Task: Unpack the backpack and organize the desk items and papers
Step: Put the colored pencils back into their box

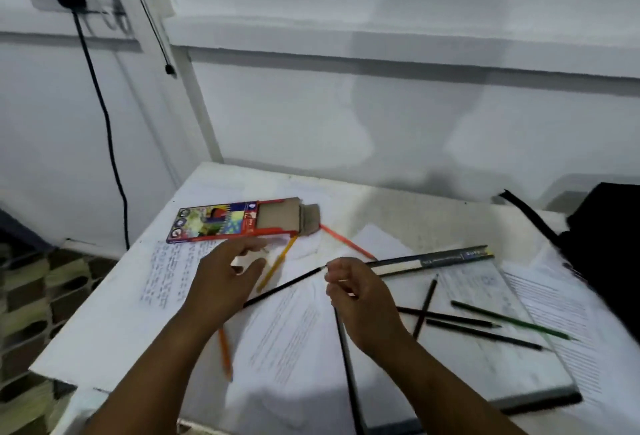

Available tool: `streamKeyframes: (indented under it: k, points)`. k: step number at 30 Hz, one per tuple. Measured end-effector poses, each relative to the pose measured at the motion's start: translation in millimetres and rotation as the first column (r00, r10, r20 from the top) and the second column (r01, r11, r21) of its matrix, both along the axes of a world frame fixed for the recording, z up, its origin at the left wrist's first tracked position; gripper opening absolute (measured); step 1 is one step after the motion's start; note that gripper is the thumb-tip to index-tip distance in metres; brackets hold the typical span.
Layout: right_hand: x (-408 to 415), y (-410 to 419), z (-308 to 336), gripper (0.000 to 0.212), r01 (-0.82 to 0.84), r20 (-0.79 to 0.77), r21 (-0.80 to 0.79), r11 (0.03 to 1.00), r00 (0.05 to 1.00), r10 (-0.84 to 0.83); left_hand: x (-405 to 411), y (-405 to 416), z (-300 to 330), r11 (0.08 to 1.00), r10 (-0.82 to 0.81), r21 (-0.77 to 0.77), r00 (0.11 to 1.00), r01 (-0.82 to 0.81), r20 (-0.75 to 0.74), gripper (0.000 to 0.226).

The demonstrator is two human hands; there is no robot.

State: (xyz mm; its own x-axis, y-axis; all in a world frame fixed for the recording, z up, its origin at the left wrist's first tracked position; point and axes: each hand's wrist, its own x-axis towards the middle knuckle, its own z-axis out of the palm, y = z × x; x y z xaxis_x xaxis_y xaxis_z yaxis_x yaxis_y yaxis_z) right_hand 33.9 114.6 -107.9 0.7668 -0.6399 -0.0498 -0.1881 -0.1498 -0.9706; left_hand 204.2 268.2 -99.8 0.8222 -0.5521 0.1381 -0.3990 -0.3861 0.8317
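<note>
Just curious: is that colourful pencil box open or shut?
Open. The pencil box has its brown end flap folded out, and its cutout window shows no pencils.

We have a single view, from a camera worn on the person's head. We look forward and down across the desk (114,323), close enough that both forearms enter from the bottom edge and the hands sit mid-frame. We face the white wall (381,115) behind the desk, which fills the upper half. The wide lens bends the wall's lines. The desk's far left corner lies left of centre, its right side runs out of frame, and the floor (31,296) shows left of the desk.
</note>
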Motion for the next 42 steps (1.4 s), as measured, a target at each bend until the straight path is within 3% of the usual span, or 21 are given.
streamKeyframes:
  k: [4,8,13,18,29,37,42]
  points:
    - [44,17,-3,0.031,-0.037,-0.064,0.095,0.995,0.997,0.043,64,27,-6,0.993,-0.067,0.098,0.995,0.06,0.07,0.039]
    - [85,28,-4,0.028,-0.038,-0.102,0.293,0.955,0.992,0.07,117,32,-16,0.965,-0.129,0.25,0.975,0.081,0.182,0.05]
    - [133,33,-2,0.033,-0.005,-0.114,0.457,0.89,0.991,0.064,158,15,-20,0.82,-0.294,0.535,0.952,0.205,0.086,0.085]
    - [162,35,-6,0.03,0.031,-0.134,0.473,0.881,0.99,0.037,184,-1,-33,0.757,-0.379,0.592,0.924,0.278,0.051,0.093]
    - [167,27,-17,0.045,0.065,-0.076,0.484,0.873,0.997,-0.033,199,-5,-28,0.862,-0.415,0.351,0.907,0.367,0.071,0.085]
    - [130,8,5,0.044,0.113,0.054,0.223,0.968,0.99,-0.128,144,-32,9,0.873,-0.424,0.28,0.905,0.4,0.03,0.092]
    - [81,-7,6,0.044,0.194,0.053,0.071,0.978,0.979,-0.198,78,-55,12,0.885,-0.415,0.165,0.899,0.434,-0.14,0.092]
